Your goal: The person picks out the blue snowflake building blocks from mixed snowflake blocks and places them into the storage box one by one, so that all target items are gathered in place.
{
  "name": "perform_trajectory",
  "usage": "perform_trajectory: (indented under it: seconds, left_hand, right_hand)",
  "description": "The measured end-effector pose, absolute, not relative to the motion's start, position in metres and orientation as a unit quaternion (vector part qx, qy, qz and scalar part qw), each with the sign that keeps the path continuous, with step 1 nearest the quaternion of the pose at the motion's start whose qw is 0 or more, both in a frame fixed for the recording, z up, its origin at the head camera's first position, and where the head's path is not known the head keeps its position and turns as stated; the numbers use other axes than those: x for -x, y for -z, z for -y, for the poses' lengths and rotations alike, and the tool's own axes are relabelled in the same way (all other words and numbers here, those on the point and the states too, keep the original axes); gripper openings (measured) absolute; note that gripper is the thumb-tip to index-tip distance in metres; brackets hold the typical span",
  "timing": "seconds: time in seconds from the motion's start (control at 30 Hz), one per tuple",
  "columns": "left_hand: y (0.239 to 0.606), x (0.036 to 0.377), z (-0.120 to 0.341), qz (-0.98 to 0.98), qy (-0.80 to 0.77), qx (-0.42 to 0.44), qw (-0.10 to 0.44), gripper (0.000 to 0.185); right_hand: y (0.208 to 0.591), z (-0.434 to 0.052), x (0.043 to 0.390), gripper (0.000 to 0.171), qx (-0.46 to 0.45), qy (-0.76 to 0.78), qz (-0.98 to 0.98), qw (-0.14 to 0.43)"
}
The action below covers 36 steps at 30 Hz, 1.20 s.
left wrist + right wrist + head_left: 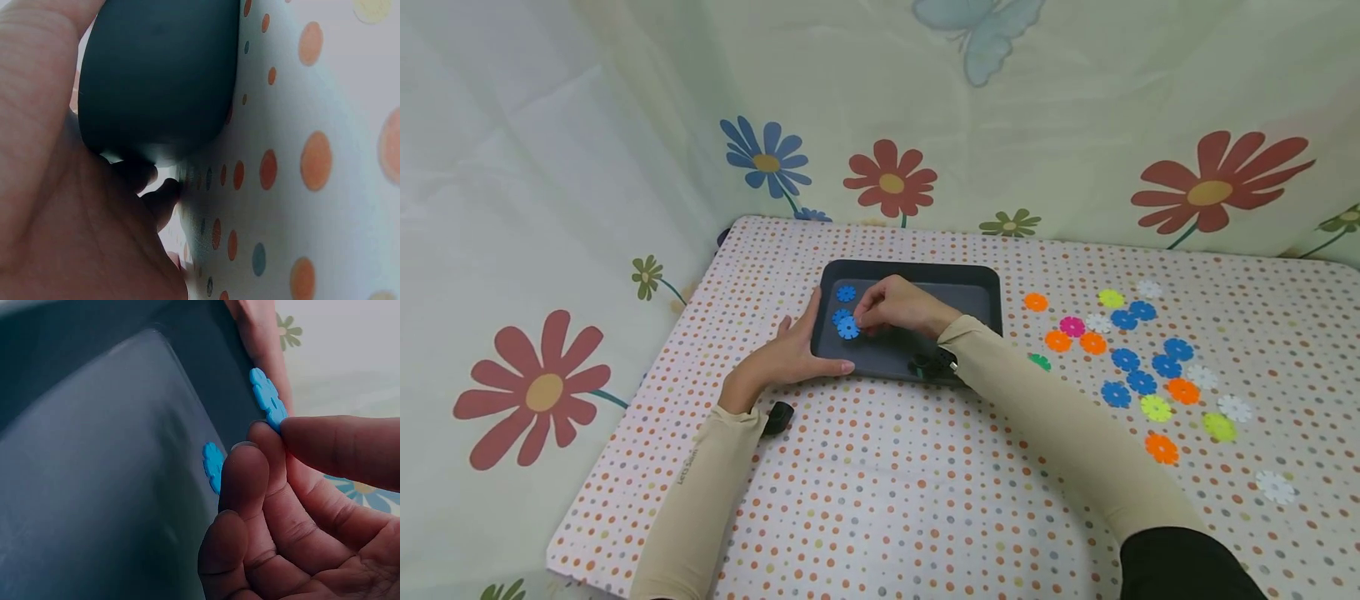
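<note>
A polka-dot tablecloth [880,500] covers the table before flower-print curtains [550,167]. Over the dark tray [917,275], the right hand [895,307] pinches a blue snowflake disc [848,327] between thumb and fingertips [247,475]; the left hand [790,354], fingers straight, braces the tray's left edge.

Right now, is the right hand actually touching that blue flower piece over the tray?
Touching. The right wrist view shows the right hand pinching the blue flower piece between thumb and fingertip, above the dark tray.
</note>
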<state>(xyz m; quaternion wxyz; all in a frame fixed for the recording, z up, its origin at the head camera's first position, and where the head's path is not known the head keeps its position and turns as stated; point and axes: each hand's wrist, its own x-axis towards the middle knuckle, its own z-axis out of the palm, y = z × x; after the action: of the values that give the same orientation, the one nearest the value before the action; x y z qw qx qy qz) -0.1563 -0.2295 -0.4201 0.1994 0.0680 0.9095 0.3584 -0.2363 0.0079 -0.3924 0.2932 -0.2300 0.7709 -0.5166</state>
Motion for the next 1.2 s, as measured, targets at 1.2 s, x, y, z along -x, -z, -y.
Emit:
perform_trajectory:
  seconds: [1.2]
  left_hand:
    - [0.423, 0.157, 0.231, -0.907, -0.365, -0.059, 0.201, 0.140]
  right_hand:
    - [0.401, 0.032, 0.247, 0.010, 0.220, 0.413, -0.822, 0.325]
